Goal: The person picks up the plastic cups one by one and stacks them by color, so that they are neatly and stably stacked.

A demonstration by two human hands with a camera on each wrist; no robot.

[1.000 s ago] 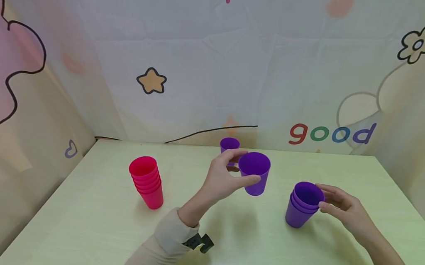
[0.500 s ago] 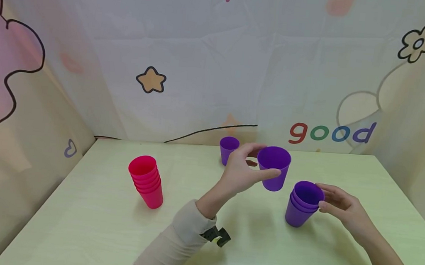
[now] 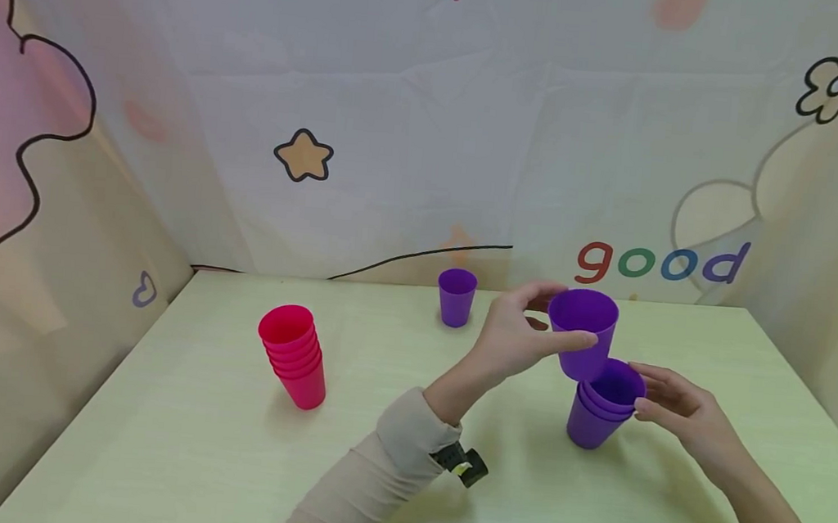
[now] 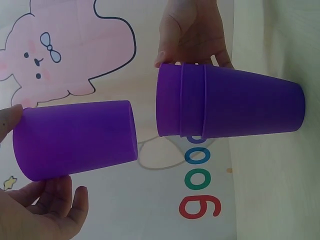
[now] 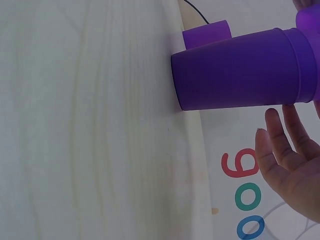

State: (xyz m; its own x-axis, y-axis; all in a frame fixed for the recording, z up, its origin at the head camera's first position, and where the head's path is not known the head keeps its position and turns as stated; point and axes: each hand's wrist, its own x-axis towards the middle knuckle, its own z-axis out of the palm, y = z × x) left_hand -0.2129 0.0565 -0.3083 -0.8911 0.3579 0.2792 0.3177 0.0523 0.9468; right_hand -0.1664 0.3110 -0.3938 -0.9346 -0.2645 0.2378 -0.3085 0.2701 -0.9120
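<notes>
My left hand [image 3: 520, 331] pinches a purple cup [image 3: 584, 340] near its rim, thumb on the near side and fingers on the far side. The cup is upright above the stacked purple cups [image 3: 591, 423]. In the left wrist view, a gap separates the held cup [image 4: 75, 140] from the stack [image 4: 250, 102]. My right hand [image 3: 688, 410] holds the stack at its upper right side, thumb and index finger at the rim. Other fingers of the right hand [image 5: 290, 165] hang loosely beside the stack [image 5: 235, 70] in the right wrist view.
A stack of red cups [image 3: 303, 367] stands on the left of the pale table [image 3: 176, 439]. One more purple cup [image 3: 456, 299] stands near the table's back edge. A printed cloth [image 3: 414, 130] hangs behind the table.
My left hand has carried the purple cup rightward, from mid-table to above the purple stack. The lone cup at the back is now fully uncovered. My right hand stays at the stack.
</notes>
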